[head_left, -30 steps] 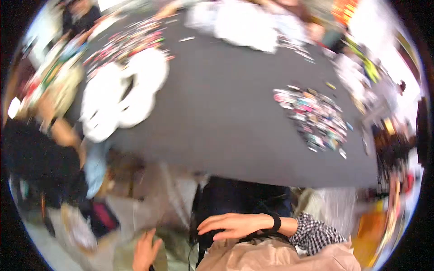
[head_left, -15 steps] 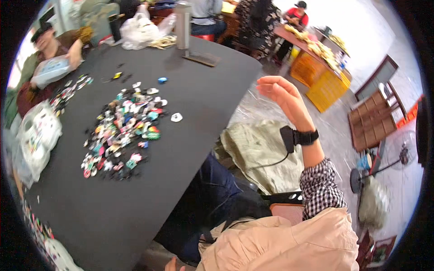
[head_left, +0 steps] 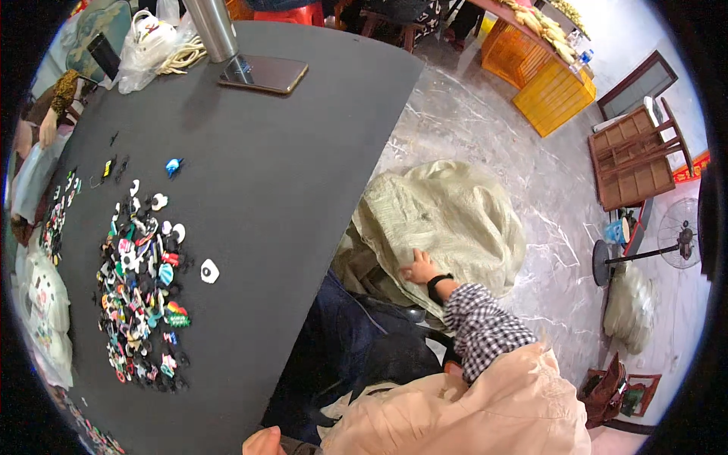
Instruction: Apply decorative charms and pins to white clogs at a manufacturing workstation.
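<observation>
Pale-green woven sack (head_left: 462,216) lies under your right hand (head_left: 422,268); whether its fingers or your cropped left hand (head_left: 263,442) pinch anything is unclear. Grip a broad fold.

The head fisheye looks steeply down over table (head_left: 265,189) and floor (head_left: 493,125).

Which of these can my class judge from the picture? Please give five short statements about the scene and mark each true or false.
1. The right hand touches the pale sack. True.
2. The phone lies on the sack. False: the phone lies on the table.
3. A black band is on the right wrist. True.
4. The left hand is in the pile of small pieces. False: the left hand is apart from the pile.
5. A fan stands right of the sack. True.
</observation>
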Action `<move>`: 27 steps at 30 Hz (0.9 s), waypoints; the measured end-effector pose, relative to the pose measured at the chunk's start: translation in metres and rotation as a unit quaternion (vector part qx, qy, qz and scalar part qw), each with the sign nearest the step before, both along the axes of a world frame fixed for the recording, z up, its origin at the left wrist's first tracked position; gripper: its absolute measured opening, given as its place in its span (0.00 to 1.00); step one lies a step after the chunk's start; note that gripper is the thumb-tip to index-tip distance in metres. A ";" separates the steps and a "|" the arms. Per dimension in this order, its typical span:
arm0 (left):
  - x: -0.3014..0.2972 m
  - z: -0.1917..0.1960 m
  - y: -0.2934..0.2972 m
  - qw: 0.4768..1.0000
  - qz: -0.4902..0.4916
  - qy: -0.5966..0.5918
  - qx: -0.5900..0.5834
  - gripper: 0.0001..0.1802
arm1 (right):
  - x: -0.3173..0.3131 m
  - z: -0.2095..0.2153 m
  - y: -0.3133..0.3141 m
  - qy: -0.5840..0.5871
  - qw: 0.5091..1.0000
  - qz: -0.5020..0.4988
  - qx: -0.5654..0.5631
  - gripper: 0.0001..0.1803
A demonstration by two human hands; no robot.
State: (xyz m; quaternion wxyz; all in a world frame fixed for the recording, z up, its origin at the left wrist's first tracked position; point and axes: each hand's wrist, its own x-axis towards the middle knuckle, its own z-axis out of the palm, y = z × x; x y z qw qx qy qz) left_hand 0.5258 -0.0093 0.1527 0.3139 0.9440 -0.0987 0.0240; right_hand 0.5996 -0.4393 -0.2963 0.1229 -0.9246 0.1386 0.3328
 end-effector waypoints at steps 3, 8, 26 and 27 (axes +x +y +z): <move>0.020 0.000 -0.017 0.999 -0.033 -0.010 0.000 0.11 | -0.015 -0.014 0.008 0.019 0.998 -0.056 -0.037 0.22; 0.054 -0.001 -0.037 0.996 -0.085 -0.031 0.000 0.12 | -0.022 0.032 -0.043 0.010 0.994 -0.094 0.051 0.21; 0.145 -0.043 -0.108 0.964 -0.127 -0.141 0.185 0.17 | -0.030 -0.202 -0.041 0.342 0.771 0.478 -0.243 0.21; 0.146 -0.040 -0.115 0.961 -0.130 -0.144 0.198 0.17 | -0.043 -0.223 -0.033 0.340 0.775 0.481 -0.228 0.21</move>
